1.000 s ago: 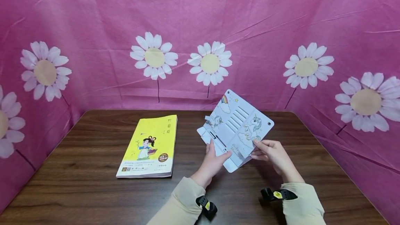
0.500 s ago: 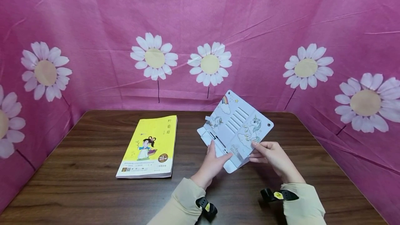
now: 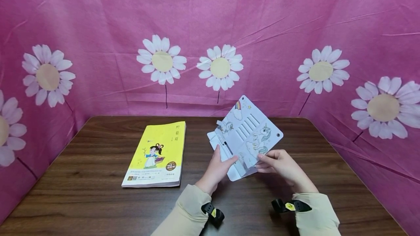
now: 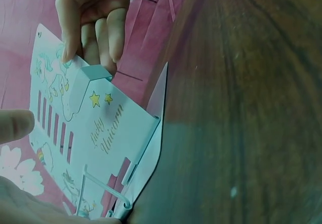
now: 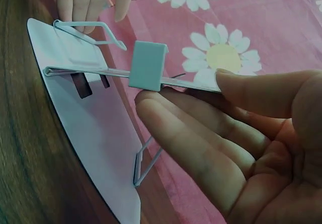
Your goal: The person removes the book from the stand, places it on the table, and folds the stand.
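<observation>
A white metal book stand (image 3: 247, 137) with unicorn drawings and a row of slots stands on the table, its printed plate raised from the base (image 3: 213, 139). My right hand (image 3: 285, 166) pinches the plate's near right edge, thumb on the printed face and fingers behind. Close to those fingertips, a small block-like clip (image 5: 148, 65) sits on that edge in the right wrist view. My left hand (image 3: 214, 172) lies at the base's front, its thumb and index finger spread and straight. Wire page holders (image 4: 100, 184) stick out near the left palm in the left wrist view.
A yellow book (image 3: 157, 152) with a cartoon figure on its cover lies to the left on the dark wooden table (image 3: 82, 177). Behind the table hangs a pink cloth (image 3: 262, 17) with large daisies. Each sleeve has a black wrist strap (image 3: 292, 205).
My right hand has moved a little left, bringing the plate's right edge with it and changing the plate's slant over the base. The left hand has shifted slightly left. The book stays put.
</observation>
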The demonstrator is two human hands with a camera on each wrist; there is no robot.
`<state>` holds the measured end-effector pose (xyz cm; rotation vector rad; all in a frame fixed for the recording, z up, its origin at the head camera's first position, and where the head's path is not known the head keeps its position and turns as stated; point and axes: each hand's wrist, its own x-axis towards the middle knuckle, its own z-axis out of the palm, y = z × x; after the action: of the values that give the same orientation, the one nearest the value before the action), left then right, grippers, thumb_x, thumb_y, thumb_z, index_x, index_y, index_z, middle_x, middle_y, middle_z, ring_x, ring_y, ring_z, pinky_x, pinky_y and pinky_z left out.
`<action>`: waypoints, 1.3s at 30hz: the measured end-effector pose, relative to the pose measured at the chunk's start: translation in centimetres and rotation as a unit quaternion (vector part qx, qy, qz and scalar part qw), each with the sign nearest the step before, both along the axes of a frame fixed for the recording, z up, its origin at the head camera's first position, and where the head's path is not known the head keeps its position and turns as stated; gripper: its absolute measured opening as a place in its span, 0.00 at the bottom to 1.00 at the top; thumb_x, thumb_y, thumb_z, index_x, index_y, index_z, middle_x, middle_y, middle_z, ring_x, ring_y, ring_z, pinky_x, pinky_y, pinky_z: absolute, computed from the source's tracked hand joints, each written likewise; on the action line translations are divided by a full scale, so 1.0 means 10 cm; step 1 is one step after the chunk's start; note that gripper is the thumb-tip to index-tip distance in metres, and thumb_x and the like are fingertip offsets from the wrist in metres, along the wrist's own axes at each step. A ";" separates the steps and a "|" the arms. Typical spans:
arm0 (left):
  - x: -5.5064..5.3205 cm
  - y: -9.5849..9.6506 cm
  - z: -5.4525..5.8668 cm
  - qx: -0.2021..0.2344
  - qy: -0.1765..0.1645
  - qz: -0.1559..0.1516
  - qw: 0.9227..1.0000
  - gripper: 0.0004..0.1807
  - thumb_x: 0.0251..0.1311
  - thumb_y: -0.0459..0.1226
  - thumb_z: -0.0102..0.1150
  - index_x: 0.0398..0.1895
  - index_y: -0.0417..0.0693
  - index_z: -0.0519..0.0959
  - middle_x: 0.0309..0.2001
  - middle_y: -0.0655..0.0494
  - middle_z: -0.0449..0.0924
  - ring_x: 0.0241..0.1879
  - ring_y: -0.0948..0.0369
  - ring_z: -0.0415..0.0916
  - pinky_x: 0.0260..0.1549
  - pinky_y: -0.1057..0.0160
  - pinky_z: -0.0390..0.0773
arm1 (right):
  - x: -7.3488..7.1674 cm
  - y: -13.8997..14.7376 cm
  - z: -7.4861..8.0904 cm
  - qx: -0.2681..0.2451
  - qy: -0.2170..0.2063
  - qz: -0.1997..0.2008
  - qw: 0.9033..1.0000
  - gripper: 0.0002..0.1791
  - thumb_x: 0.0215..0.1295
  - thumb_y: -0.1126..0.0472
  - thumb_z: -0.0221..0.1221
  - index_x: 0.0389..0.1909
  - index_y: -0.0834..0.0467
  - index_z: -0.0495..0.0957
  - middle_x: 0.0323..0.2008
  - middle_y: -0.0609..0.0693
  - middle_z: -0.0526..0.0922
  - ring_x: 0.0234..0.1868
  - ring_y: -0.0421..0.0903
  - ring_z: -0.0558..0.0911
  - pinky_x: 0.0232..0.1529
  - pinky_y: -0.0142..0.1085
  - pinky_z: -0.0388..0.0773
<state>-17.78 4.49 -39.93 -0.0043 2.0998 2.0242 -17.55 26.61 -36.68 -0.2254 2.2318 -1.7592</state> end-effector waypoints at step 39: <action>0.04 -0.03 0.05 -0.055 0.006 0.042 0.998 0.49 0.60 0.41 0.61 0.77 0.33 0.45 0.76 0.29 0.45 0.75 0.37 0.48 0.72 0.39 0.53 | 0.04 -0.23 -0.01 -0.005 -0.002 0.077 0.997 0.25 0.72 0.62 0.56 0.52 0.85 0.71 0.45 0.71 0.84 0.41 0.46 0.88 0.48 0.45 0.84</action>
<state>-17.39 4.15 -39.43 -0.1002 2.2528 1.9561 -17.15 24.26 -36.80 -0.3854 2.1420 -1.6878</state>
